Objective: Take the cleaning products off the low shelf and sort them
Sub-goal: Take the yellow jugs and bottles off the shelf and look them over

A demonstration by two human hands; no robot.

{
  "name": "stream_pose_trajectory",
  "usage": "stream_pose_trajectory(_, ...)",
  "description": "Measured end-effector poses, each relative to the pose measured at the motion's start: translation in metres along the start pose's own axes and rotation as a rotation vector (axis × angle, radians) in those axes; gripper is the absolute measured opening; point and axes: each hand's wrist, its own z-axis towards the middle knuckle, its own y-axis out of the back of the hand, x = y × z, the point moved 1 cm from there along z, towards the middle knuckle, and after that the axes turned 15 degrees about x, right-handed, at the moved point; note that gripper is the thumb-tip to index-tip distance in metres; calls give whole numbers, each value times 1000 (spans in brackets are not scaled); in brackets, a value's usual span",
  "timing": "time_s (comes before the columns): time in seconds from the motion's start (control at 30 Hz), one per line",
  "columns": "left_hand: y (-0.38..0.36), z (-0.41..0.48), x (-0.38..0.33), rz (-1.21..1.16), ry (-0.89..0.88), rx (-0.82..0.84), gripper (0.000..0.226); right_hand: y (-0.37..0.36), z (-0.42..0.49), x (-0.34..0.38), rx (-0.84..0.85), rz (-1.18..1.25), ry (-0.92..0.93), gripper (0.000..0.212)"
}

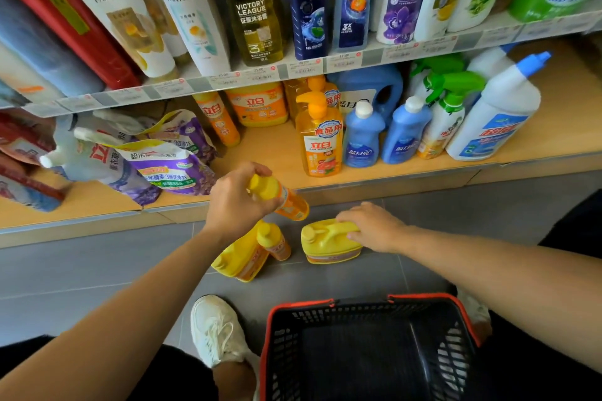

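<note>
Orange bottle [291,201], tilted, cap up-left, in left hand [235,202], right hand [374,225] gripping jug [325,245]

Glossy plastic bottles [327,239], seemingly matt wood-look shelf [537,140], perforated plastic basket [325,329]

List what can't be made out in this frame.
1. Head view: small orange bottle label, part under the left hand, rest blurred.
2. Head view: whether the right hand wraps the yellow jug handle; its own knuckles hide the fingertips.
3. Head view: price tags, too blurred to read.
4. Head view: basket near side, cut off by the bottom edge.
</note>
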Motion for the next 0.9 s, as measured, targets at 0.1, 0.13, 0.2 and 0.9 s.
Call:
stream_pose_trajectory(0.1, -21, 15, 14, 76, -41, 61, 44, -1, 6, -8, -27, 100, -2, 40)
stream_pose_trajectory(0.13, -29, 20, 18, 89, -39, 101, 44, 0, 6, -9, -32, 128, -3, 39)
stream_pose_trajectory(0.2, -46, 28, 30, 115, -10, 201, 44, 1, 8, -12, -52, 164, 3, 37)
stream_pose_trajectory(0.9, -57, 27, 78, 118, 124, 392, 56, 10, 13, -4, 1, 231, -82, 28)
